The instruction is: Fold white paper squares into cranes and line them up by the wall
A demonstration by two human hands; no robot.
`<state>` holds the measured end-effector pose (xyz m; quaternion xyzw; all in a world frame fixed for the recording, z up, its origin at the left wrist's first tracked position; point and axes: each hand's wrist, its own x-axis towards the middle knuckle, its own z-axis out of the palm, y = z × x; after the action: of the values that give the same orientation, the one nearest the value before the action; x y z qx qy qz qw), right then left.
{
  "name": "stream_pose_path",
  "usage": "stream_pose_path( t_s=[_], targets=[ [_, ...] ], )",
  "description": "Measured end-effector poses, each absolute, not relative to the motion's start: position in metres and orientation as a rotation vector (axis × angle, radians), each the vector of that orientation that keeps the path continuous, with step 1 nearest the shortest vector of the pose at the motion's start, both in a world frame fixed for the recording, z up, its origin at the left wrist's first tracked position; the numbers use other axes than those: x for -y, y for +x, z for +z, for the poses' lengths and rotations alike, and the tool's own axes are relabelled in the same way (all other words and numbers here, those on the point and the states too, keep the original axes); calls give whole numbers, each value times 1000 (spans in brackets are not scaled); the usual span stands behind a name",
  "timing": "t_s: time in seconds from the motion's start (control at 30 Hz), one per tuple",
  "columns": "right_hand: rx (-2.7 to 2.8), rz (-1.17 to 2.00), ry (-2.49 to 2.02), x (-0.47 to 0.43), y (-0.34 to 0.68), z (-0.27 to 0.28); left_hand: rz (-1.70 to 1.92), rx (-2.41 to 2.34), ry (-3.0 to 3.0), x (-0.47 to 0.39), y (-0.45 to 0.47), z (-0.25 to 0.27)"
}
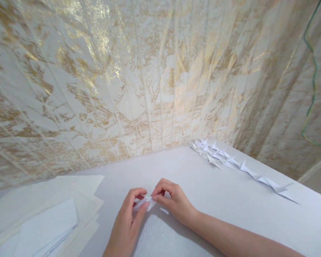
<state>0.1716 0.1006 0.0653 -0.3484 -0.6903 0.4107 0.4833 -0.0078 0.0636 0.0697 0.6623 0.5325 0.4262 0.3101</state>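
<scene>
Between my two hands is a small piece of folded white paper, just above the white table near its front. My left hand grips its left part, thumb on the near face and fingers curled behind. My right hand pinches the paper's right corner between thumb and forefinger. Part of the paper is hidden behind the left thumb and fingers, so its full shape does not show.
Several folded white paper cranes stand in rows at the table's back right edge. On the left lie larger off-white sheets with a stack of smaller white paper on top. A gold-patterned wall covering rises behind; a green cord hangs at right.
</scene>
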Motion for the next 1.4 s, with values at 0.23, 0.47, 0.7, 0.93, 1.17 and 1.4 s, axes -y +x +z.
stream_pose_path(
  t_s=[0.23,0.47,0.7,0.93,1.17,1.4],
  targets=[
    [1688,960,-786,-97,169,67,1137,-1439,2017,-72,-18,65],
    [1588,1013,-866,-98,169,68,1280,-1408,1881,-68,-12,69],
    [1434,1215,-801,-102,168,59,1224,-1352,1888,-64,-10,72],
    [1274,1425,-756,-103,166,61,1259,-1332,1894,-66,-11,76],
    [1342,1407,-759,-101,169,67,1221,-1376,1899,-67,-13,75],
    [1378,1319,-793,-99,167,65,1258,-1385,2009,-70,-15,71]
  ],
)
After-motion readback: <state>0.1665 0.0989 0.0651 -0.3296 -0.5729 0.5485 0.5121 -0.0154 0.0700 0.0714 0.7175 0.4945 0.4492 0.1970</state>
